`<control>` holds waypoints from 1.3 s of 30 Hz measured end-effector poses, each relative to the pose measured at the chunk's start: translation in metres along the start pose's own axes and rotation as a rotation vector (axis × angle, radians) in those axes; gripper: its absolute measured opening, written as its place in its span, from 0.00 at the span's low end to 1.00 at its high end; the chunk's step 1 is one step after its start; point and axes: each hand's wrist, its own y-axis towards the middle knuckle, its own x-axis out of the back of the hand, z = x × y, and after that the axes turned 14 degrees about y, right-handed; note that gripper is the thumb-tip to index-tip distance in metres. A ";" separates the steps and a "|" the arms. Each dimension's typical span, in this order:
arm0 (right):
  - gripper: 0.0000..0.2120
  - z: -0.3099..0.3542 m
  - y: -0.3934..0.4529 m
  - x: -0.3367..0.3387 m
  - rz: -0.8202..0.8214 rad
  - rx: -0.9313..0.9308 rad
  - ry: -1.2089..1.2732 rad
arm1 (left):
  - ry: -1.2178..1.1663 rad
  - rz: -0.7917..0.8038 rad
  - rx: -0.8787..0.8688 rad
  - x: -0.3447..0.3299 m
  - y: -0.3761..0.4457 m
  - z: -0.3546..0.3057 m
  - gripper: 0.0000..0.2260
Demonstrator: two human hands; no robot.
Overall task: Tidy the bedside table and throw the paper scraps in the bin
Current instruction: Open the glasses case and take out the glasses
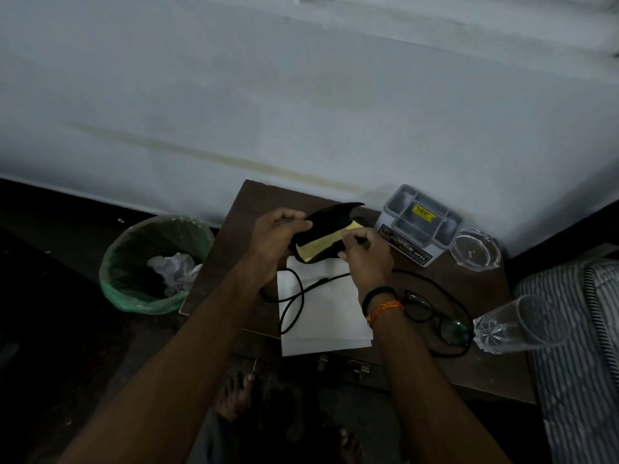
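Note:
Above the brown bedside table (pixel 485 370) I hold an open black glasses case (pixel 330 217) with a yellow cloth (pixel 326 242) inside. My left hand (pixel 278 236) grips the case's left end. My right hand (pixel 365 252) holds its right end, fingers on the yellow cloth. Black-framed glasses (pixel 432 316) lie on the table under my right wrist. A white sheet of paper (pixel 325 316) lies flat with a black cable (pixel 294 299) looped across it. The bin (pixel 150 262) with a green liner stands on the floor left of the table, crumpled paper (pixel 176 267) inside.
A grey compartment organiser (pixel 418 222) stands at the table's back by the wall. A glass ashtray (pixel 475 249) sits right of it. A clear drinking glass (pixel 522 324) lies on its side at the table's right edge, next to a striped mattress (pixel 576 346). My bare feet show below.

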 end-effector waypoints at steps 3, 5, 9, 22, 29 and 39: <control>0.06 0.007 -0.001 0.006 0.002 -0.137 0.199 | -0.058 0.054 -0.025 0.008 -0.013 -0.011 0.11; 0.06 0.013 -0.003 0.011 0.013 -0.188 0.294 | -0.081 0.045 -0.022 0.009 -0.015 -0.015 0.13; 0.11 0.023 -0.007 0.022 0.015 -0.202 0.337 | -0.058 0.057 -0.014 0.003 -0.010 -0.022 0.16; 0.23 0.031 -0.028 0.030 0.190 -0.330 0.490 | 0.099 -0.401 -0.046 0.004 0.000 -0.004 0.23; 0.25 0.024 -0.038 0.027 0.074 -0.327 0.630 | 0.328 -0.329 -0.363 -0.007 -0.031 -0.008 0.10; 0.22 0.028 -0.042 0.031 0.019 -0.314 0.703 | 0.359 0.282 -0.401 -0.003 -0.033 -0.019 0.42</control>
